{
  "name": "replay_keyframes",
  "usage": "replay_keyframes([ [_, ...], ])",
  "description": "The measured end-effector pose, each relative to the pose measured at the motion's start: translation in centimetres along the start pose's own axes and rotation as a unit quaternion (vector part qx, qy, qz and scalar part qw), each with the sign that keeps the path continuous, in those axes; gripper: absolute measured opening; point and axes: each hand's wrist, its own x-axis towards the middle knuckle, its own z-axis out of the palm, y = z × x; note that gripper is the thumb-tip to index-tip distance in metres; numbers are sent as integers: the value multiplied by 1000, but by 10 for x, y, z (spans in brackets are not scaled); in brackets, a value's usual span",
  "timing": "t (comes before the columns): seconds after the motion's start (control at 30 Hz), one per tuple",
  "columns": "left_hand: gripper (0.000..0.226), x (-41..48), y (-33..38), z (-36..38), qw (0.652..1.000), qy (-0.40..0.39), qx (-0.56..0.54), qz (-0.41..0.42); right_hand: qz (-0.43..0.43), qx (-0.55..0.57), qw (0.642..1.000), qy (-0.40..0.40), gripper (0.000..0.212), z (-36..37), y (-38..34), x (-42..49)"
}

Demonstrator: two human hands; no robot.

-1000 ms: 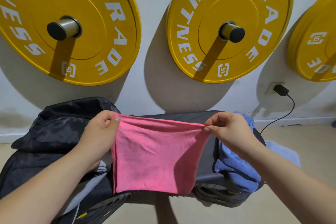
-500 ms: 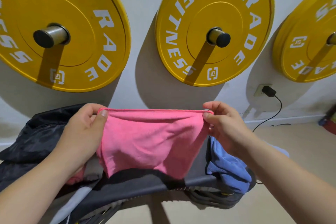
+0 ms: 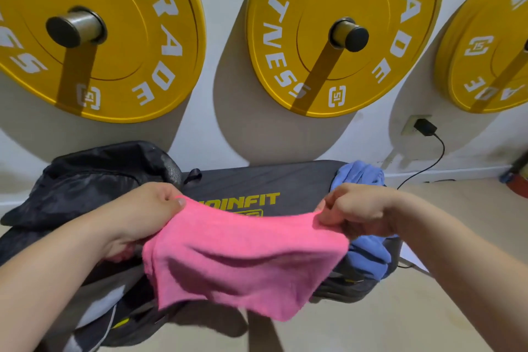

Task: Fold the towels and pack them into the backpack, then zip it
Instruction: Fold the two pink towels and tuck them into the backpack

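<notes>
— At nine o'clock on the table [image 3: 257,180], what does the backpack [image 3: 94,180] hold?
— It lies black and slumped at that end. The left hand [image 3: 148,214] and its arm cover the opening, so I cannot tell the contents.
— Where is the pink towel [image 3: 243,260]?
— In the centre, held up over the table. The left hand pinches its nine o'clock corner under the thumb, and the right hand [image 3: 357,208] grips the three o'clock corner with curled fingers. Its long axis runs nine to three, and the free edge sags toward six.
— What lies around?
— Yellow weight plates [image 3: 285,37] hang on the wall at twelve. A blue towel [image 3: 368,254] sits crumpled at three, partly behind the right hand. A black charger [image 3: 425,127] is plugged in at two.
— Anything in the way?
— The pink towel hides the table's near edge.
</notes>
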Motion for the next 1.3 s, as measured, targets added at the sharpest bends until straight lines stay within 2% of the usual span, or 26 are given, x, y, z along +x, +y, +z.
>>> replay_keyframes([
  [0.07, 26, 1, -2, 1, 1000, -12, 9, -6, 25, -62, 997, -38, 16, 2, 3, -3],
  [0.1, 24, 2, -3, 2, 1000, -7, 17, -5, 28, -84, 996, -26, 15, 4, 5, -3],
  [0.23, 17, 7, -11, 7, 999, 0, 43, -4, -36, -142, 979, 144, 14, 11, 13, 11],
  [0.33, 13, 17, -18, 14, 991, -1, 133, 11, -73, -133, 966, 209, 16, 15, 19, 29],
  [0.4, 15, 31, -22, 19, 977, 43, 207, 27, -101, -142, 951, 255, 16, 17, 23, 41],
  [0.47, 20, 47, -24, 22, 970, 84, 224, 36, -129, -178, 920, 326, 16, 17, 21, 53],
  [0.53, 25, 62, -23, 21, 970, 115, 214, 31, -129, -144, 909, 368, 16, 19, 15, 68],
  [0.6, 23, 76, -21, 20, 971, 148, 188, 29, -117, -93, 914, 376, 18, 20, 9, 87],
  [0.67, 18, 88, -17, 21, 968, 169, 182, 35, -115, -90, 913, 381, 20, 16, 3, 106],
  [0.83, 12, 131, -11, 15, 962, 182, 196, 52, -175, -37, 879, 443, 15, -2, -17, 144],
  [0.9, 14, 145, -7, 17, 979, 191, 68, 37, -208, -18, 862, 462, 13, 0, -22, 158],
  [0.97, 13, 157, -12, 26, 980, 181, -88, -9, -226, -10, 857, 463, 12, 2, -18, 172],
  [1.03, 14, 169, -26, 37, 969, 196, -147, -23, -227, -30, 864, 448, 12, 2, -5, 180],
  [1.13, 18, 176, -42, 54, 968, 224, -115, -18, -215, -41, 877, 429, 12, -1, 12, 185],
  [1.3, 14, 176, -48, 65, 970, 237, -55, 19, -197, 36, 889, 412, 10, -3, 17, 194],
])
